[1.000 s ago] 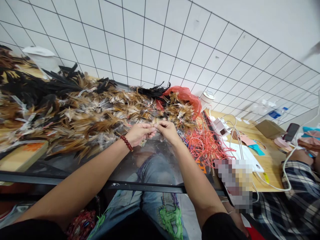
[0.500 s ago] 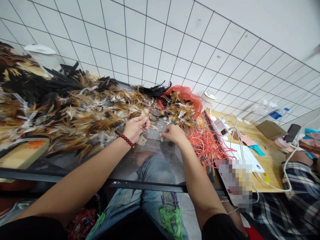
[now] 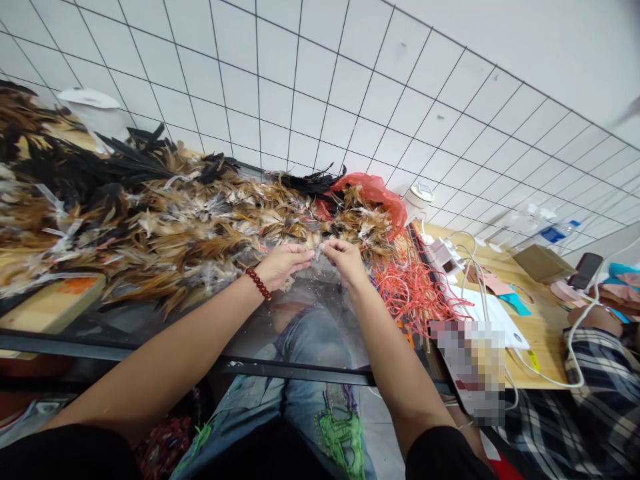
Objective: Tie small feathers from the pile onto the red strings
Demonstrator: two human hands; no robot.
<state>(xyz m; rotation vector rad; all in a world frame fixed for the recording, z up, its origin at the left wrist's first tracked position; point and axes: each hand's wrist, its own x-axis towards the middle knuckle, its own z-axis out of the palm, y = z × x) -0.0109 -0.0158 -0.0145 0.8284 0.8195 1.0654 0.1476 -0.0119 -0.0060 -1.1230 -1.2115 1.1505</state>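
Observation:
A big heap of brown, tan and black feathers [image 3: 165, 220] covers the glass tabletop [image 3: 310, 333] in front of me. My left hand [image 3: 284, 262], a red bead bracelet on its wrist, and my right hand [image 3: 344, 257] meet at the near edge of the heap. Both pinch with fingers together on a small tuft of feathers [image 3: 316, 241] held between them. The fingertips nearly touch each other. How many feathers the tuft has is too small to tell.
A tangle of red strings [image 3: 410, 287] lies right of my hands, a red plastic bag [image 3: 373, 190] behind it. Further right a wooden table [image 3: 537, 327] carries white cables, a phone and paper. Another person's plaid sleeve [image 3: 595, 387] rests at the right edge. A white tiled wall stands behind.
Half a second ago my hands were apart, the right one lower on the glass. Now they have come together again at the heap's edge, pinching the tuft.

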